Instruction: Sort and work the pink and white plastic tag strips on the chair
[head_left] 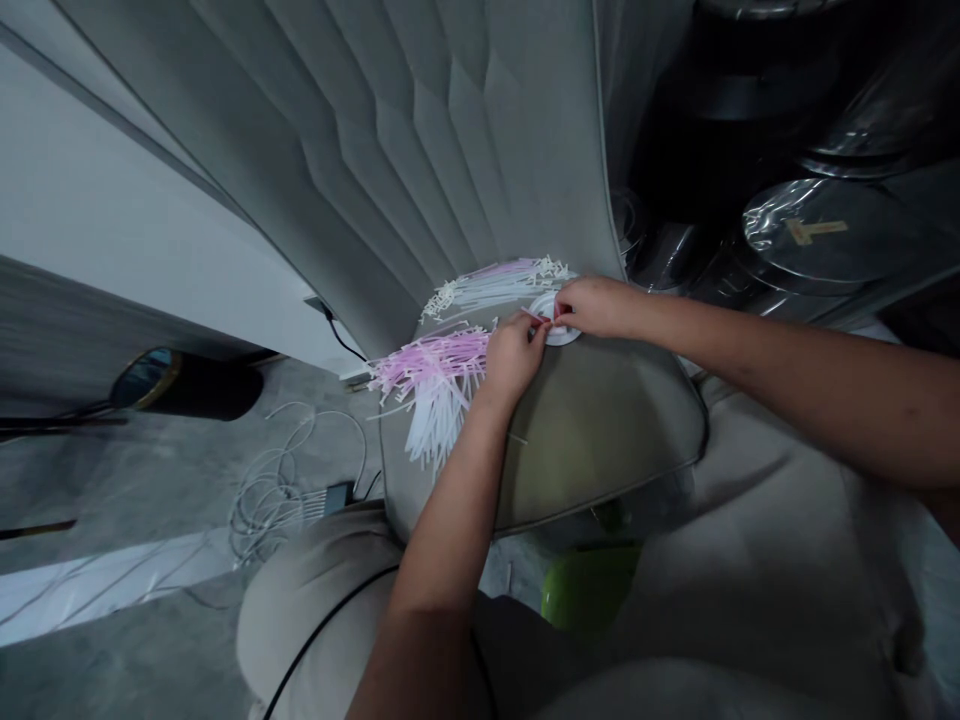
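My left hand [513, 357] and my right hand [596, 305] meet over a small white round piece [559, 330] lying on a grey cushioned seat [600, 440]. Both hands pinch a thin red strip [541, 318] between their fingertips, just above the white piece. To the left of my left hand lies a heap of thin pink and white sticks [435, 385]. A second heap of white and pale pink sticks [499, 282] lies behind the hands, against the quilted grey backrest [420, 150].
A coil of white cable [277, 490] with a dark plug block lies on the grey floor at left. A black cylinder [187, 385] lies by the wall. Dark film-wrapped round objects [817, 235] stand at right. Something green [589, 585] sits under the seat.
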